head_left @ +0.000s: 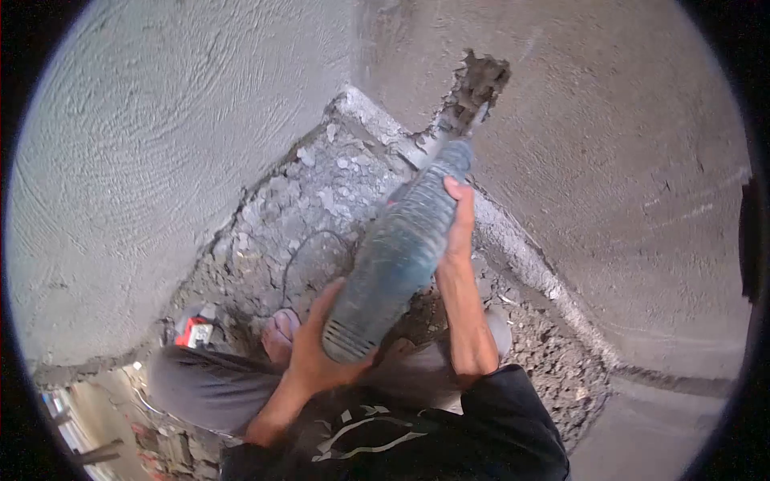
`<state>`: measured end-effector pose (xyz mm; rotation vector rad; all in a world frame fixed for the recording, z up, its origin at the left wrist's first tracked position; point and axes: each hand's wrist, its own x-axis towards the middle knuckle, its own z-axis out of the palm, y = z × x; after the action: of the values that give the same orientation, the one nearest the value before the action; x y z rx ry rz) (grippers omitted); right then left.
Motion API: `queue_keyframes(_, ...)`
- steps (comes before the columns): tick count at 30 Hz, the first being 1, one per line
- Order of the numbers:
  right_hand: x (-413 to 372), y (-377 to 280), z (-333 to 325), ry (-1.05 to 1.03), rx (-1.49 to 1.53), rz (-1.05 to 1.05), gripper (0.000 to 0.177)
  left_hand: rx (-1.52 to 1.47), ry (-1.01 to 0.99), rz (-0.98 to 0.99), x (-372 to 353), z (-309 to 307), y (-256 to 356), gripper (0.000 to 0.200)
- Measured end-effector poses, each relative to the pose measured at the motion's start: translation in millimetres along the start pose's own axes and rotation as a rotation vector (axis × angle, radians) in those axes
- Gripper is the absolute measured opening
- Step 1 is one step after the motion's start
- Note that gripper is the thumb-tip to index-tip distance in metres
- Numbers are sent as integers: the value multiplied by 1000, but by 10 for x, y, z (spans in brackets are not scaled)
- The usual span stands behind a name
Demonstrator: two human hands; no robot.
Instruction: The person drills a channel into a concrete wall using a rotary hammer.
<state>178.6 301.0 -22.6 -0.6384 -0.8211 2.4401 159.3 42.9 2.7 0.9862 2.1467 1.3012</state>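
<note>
A dusty teal demolition hammer (401, 240) slants up and to the right in front of me, its front end at the wall. My left hand (317, 345) wraps round the rear end, beside the vent slots. Farther forward, my right hand (459, 220) grips the side of the body near the ribbed front. The tool's tip lies at the lower end of a rough, chipped-out slot (481, 80) in the plaster of the right wall (626, 160). The tip itself is blurred. Below the slot, a pale ledge (513, 240) runs along the wall's foot.
Broken plaster and rubble (297, 192) cover the corner floor between the left wall (160, 144) and the right one. A dark cable (293, 260) loops over the rubble. A red and white object (194, 331) lies left of my bent knee (192, 381). My bare toes (281, 329) show close under the tool.
</note>
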Motion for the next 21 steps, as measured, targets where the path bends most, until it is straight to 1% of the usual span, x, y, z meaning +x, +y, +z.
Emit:
queue_keyframes(1, -71, -73, 55, 99, -55, -29, 59, -133, -36, -43, -44, 92, -4, 95)
queue_keyframes(2, -105, -113, 55, 193, -111, -63, 60, -154, -24, -64, -63, 194, 11, 95)
queue_keyframes(4, -118, -190, -96, 183, -151, -58, 62, -214, -74, 73, -78, 406, 67, 104)
queue_keyframes(5, -132, -243, -175, 173, -169, -73, 64, -180, -110, 75, -149, 560, 23, 113)
queue_keyframes(6, -154, -304, -251, 173, -185, -59, 64, -195, -100, 61, -203, 723, 38, 113)
queue_keyframes(8, -172, -435, -355, 109, -180, -29, 66, -245, -106, 46, -243, 1056, 99, 120)
queue_keyframes(10, -216, -516, -376, 119, -207, -32, 66, -418, -108, 106, -292, 1368, 47, 117)
queue_keyframes(12, -246, -563, -409, 166, -249, -53, 67, -452, -117, 95, -381, 1633, 11, 117)
queue_keyframes(13, -304, -580, -342, 206, -311, -51, 66, -491, -103, 91, -389, 1727, 5, 118)
queue_keyframes(14, -257, -599, -385, 196, -312, -48, 66, -527, -84, 93, -373, 1851, -21, 119)
queue_keyframes(15, -227, -618, -436, 171, -334, -42, 66, -615, -24, 98, -324, 1930, 11, 118)
queue_keyframes(16, -228, -604, -469, 153, -353, -31, 66, -612, -25, 88, -335, 1936, -6, 118)
queue_keyframes(18, -268, -592, -489, 174, -330, -28, 67, -500, -6, 174, -303, 1968, -30, 118)
queue_keyframes(21, -185, -593, -568, 185, -314, -29, 70, -458, -42, 172, -331, 2031, -58, 118)
